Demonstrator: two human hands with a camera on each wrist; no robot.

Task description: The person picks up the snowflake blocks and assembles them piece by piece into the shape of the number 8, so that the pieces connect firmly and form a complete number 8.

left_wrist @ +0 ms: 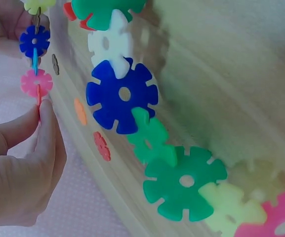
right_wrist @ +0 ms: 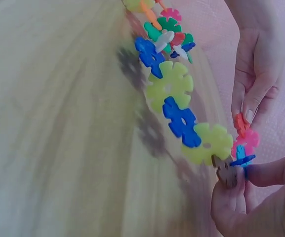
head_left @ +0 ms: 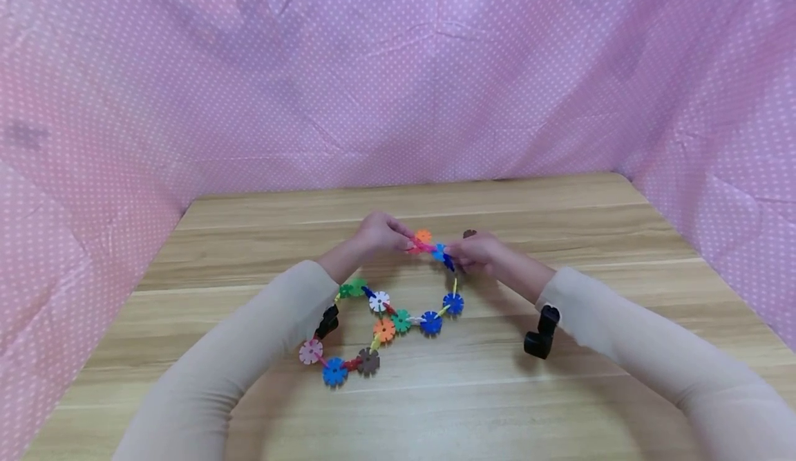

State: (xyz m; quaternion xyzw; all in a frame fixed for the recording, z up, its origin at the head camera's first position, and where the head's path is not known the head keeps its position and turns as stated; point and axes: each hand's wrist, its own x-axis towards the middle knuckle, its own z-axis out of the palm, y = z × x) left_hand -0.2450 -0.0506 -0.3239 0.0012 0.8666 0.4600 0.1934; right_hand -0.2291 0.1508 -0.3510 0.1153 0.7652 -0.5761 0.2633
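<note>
A chain of colourful slotted snowflake discs lies looped on the table, its far end raised between the two hands. My left hand (head_left: 382, 231) pinches a red disc (right_wrist: 241, 125) at that end between thumb and fingers. The red disc joins a pink disc (left_wrist: 37, 83), then a light-blue one. My right hand (head_left: 480, 249) grips the chain beside them, its thumb and fingers at a dark-blue disc (left_wrist: 34, 41) and a brown disc (right_wrist: 225, 172). From there yellow discs (right_wrist: 207, 143) and blue discs (head_left: 453, 303) lead back to the chain on the table.
Loose orange (left_wrist: 80, 111), red (left_wrist: 101, 146) and brown discs (head_left: 470, 233) lie on the wooden table (head_left: 472, 406) just beyond the hands. The chain's near loop, with a blue disc (head_left: 335, 372), runs beside the left forearm. A pink dotted cloth (head_left: 398, 88) hangs behind the table.
</note>
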